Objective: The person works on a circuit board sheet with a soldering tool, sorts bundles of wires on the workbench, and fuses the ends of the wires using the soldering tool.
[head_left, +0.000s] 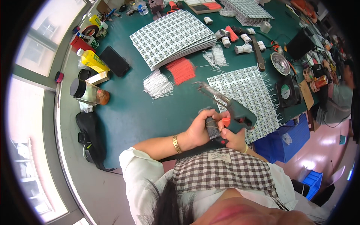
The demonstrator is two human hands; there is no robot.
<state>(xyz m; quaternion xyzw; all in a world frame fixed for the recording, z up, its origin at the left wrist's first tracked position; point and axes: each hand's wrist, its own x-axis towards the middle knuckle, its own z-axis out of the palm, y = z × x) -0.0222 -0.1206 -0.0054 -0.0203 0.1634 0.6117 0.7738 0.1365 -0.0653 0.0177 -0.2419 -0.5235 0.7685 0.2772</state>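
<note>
Fingers of the bare left hand are clamping a bundle of thin, dark grey strands at four o'clock from the view's centre, near the dark green worktop. Holding it well probably means squeezing evenly, keeping the ends level. At the bundle's four o'clock, the right hand is resting beside a small orange piece; whether its fingers are gripping anything cannot be told. A blurred, dark grey tool with a metallic tip is covering part of a white patterned sheet toward two o'clock.
</note>
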